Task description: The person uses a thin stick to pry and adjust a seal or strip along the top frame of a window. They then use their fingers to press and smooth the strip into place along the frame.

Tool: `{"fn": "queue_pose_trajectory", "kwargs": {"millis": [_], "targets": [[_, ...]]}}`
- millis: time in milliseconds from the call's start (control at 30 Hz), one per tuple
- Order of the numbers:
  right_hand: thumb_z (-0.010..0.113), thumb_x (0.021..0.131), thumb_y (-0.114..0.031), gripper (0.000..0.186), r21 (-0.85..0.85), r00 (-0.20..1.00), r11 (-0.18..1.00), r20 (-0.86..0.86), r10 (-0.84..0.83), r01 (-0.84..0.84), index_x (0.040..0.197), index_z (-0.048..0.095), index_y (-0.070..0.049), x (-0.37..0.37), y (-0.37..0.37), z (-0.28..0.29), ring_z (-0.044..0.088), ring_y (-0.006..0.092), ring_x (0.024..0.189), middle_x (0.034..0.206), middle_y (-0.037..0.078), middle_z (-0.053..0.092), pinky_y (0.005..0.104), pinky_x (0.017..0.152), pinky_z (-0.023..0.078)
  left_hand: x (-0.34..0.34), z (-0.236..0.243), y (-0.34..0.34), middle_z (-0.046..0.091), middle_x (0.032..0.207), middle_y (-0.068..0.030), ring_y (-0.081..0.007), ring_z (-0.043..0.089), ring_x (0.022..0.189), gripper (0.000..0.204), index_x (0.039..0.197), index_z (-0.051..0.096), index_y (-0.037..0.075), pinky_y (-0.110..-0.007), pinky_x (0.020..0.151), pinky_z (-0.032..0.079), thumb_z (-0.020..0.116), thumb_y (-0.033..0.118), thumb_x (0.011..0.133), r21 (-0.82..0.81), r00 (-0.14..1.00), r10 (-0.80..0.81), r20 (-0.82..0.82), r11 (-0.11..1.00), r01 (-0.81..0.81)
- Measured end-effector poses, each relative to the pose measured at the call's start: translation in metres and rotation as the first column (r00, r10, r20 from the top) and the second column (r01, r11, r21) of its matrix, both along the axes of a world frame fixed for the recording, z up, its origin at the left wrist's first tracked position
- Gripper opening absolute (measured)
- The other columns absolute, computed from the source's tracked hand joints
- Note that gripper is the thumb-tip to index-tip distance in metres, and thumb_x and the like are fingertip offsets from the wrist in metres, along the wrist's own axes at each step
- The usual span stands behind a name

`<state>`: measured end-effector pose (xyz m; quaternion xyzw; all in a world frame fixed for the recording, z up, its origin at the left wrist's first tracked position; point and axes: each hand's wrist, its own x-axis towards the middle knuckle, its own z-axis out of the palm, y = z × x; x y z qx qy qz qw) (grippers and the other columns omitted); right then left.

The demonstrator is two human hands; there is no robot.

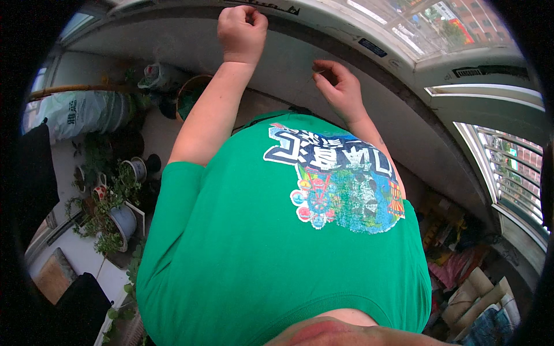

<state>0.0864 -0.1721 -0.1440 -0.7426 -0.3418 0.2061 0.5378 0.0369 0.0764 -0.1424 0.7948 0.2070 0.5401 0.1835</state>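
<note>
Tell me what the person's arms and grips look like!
The ungloved human left grip and ungloved human right grip show no visible rings, watches or cables. Above the bare left forearm is a short, plain green fabric sleeve; above the bare right forearm, the sleeve is mostly hidden.

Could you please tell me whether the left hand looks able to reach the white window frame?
Probably yes: the left hand looks close to the white window frame, with nothing visible between them.

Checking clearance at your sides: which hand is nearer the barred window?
Right. The right hand is left of the barred window, apart from it; the left hand is farther left, near the picture's top.
</note>
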Motion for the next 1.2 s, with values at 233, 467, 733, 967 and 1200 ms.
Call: {"fn": "queue_pose_trajectory", "kwargs": {"millis": [233, 467, 733, 967, 1200], "targets": [[0.066, 0.090, -0.012, 0.031, -0.033, 0.999, 0.999, -0.024, -0.024, 0.023, 0.118, 0.063, 0.001, -0.001, -0.004, -0.001, 0.064, 0.0116, 0.096, 0.109, 0.008, 0.068, 0.0255, 0.084, 0.050, -0.009, -0.002, 0.005, 0.060, 0.077, -0.0075, -0.0267, 0.059, 0.076, 0.009, 0.077, 0.064, 0.007, -0.038, 0.069, 0.051, 0.071, 0.012, 0.078, 0.005, 0.998, -0.039, 0.050, 0.999, 0.039], [0.067, 0.090, -0.011, 0.030, -0.042, 1.000, 0.999, 0.002, -0.009, 0.009, 0.118, 0.063, -0.001, -0.001, -0.006, 0.002, 0.063, 0.0105, 0.092, 0.105, 0.006, 0.068, 0.0246, 0.081, 0.050, -0.022, 0.009, 0.006, 0.058, 0.077, -0.0067, -0.0236, 0.057, 0.071, 0.011, 0.078, 0.064, 0.006, -0.034, 0.064, 0.050, 0.073, 0.011, 0.076, -0.048, 0.998, -0.035, 0.059, 0.998, 0.038], [0.067, 0.090, -0.013, 0.029, 0.005, 0.999, 0.999, -0.038, 0.035, -0.035, 0.116, 0.064, 0.000, -0.001, 0.001, 0.000, 0.063, 0.0103, 0.091, 0.102, 0.006, 0.068, 0.0248, 0.080, 0.050, -0.036, 0.025, 0.006, 0.059, 0.080, -0.0067, -0.0205, 0.057, 0.069, 0.011, 0.081, 0.065, 0.005, -0.032, 0.064, 0.050, 0.073, 0.011, 0.078, -0.027, 0.998, -0.015, 0.060, 1.000, 0.017], [0.065, 0.091, -0.013, 0.028, -0.015, 0.997, 0.997, -0.001, 0.080, -0.080, 0.116, 0.064, 0.001, 0.000, 0.007, 0.005, 0.063, 0.0108, 0.091, 0.100, 0.006, 0.068, 0.0249, 0.080, 0.050, -0.046, 0.028, 0.009, 0.058, 0.079, -0.0052, -0.0177, 0.056, 0.067, 0.010, 0.081, 0.065, 0.005, -0.031, 0.063, 0.049, 0.073, 0.011, 0.078, -0.040, 0.996, 0.016, 0.089, 0.999, -0.012], [0.064, 0.091, -0.014, 0.029, 0.046, 0.982, 0.981, 0.030, 0.185, -0.187, 0.116, 0.064, 0.000, 0.001, 0.032, 0.022, 0.065, 0.0133, 0.093, 0.102, 0.008, 0.069, 0.0270, 0.081, 0.052, -0.057, 0.033, 0.009, 0.058, 0.078, -0.0041, -0.0163, 0.055, 0.065, 0.010, 0.081, 0.065, 0.005, -0.030, 0.061, 0.048, 0.074, 0.010, 0.078, -0.007, 0.995, 0.029, 0.099, 1.000, -0.029]]}}
